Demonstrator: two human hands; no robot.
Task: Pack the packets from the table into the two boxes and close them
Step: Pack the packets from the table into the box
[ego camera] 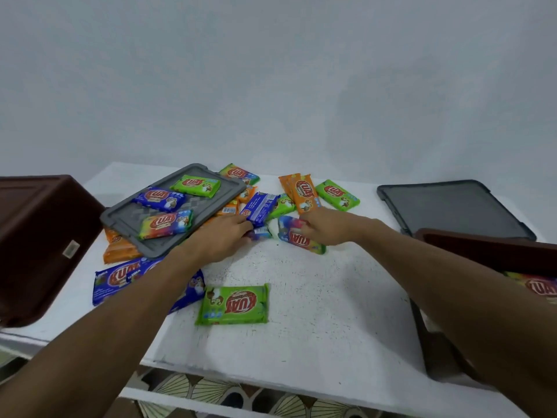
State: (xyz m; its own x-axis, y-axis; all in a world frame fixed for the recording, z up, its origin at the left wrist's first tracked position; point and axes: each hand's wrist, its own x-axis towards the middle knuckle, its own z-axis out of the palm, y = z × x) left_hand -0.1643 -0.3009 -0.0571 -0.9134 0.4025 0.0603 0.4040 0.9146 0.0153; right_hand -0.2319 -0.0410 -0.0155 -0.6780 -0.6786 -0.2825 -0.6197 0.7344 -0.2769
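While outstretched, both hands (221,236) (327,227) on packets (261,206).

Dim flat light, soft blur, wide-angle edge distortion.

We log a plain pale grey wall (271,70), evenly lit; a white speckled table (316,312) set against it; fan-patterned floor tiles (211,390) below its near edge.

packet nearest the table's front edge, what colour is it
The packet is green with a red logo, seen best in the head view.
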